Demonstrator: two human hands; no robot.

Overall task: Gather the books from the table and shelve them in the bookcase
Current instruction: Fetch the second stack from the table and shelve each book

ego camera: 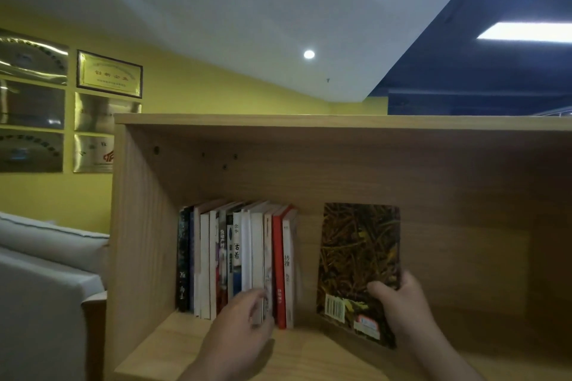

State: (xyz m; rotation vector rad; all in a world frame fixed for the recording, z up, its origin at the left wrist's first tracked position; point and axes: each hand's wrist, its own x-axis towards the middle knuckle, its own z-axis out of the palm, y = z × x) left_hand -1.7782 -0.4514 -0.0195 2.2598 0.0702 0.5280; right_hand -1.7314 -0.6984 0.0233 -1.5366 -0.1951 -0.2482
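We are steadying the shelved row of books (238, 260) with our loosely curled left hand (244, 322); our right hand (399, 306) is gripping one dark book (356, 263), unshelved, in the bookcase (309, 124).

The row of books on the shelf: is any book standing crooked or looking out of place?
Nothing is damaged. The shelved row of books leans slightly, with nothing propping its right end; the left hand touches it there. The one book apart from the row is the dark book, held upright by the right hand.

Office, award plaques (109, 73), bookcase (309, 124)
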